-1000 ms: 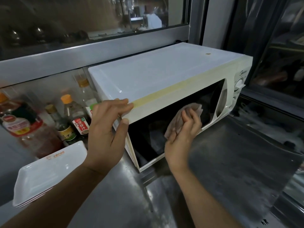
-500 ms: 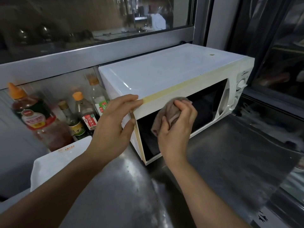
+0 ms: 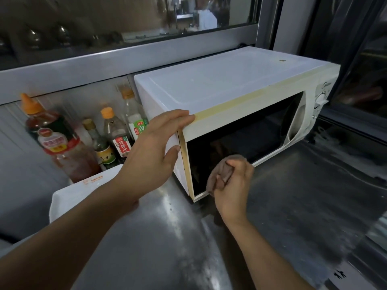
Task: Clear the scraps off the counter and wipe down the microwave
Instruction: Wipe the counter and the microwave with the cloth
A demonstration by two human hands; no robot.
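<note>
Head view: microwave (image 3: pixel 219 86) on steel counter (image 3: pixel 293 206), pushed back against the window ledge, door glass facing out. Left hand (image 3: pixel 152 151) braced on the microwave's near top corner, fingers straight along the top edge, thumb down the side panel; steadying, not gripping. Right hand (image 3: pixel 232 185) curled around a bunched brownish rag (image 3: pixel 222 170), pressed to the lower left corner of the door glass. Sauce bottles (image 3: pixel 104 141) left of the microwave; white tray (image 3: pixel 71 197) left of it too, nearer the counter's front edge. No scraps plainly visible on the counter near the microwave.

Step in hand, likely: wiping the door. Best done with overlapping strokes across the glass, firm even pressure, left hand kept on the corner to stop sliding. Worth flattening the rag for more contact. Bottom frame and yellowed trim still to cover; control panel at the microwave's right end also, with lighter touch around the dials.

Against half a second earlier: rag dropped from the door's upper left to its lower left corner. Left hand unchanged on the corner.
</note>
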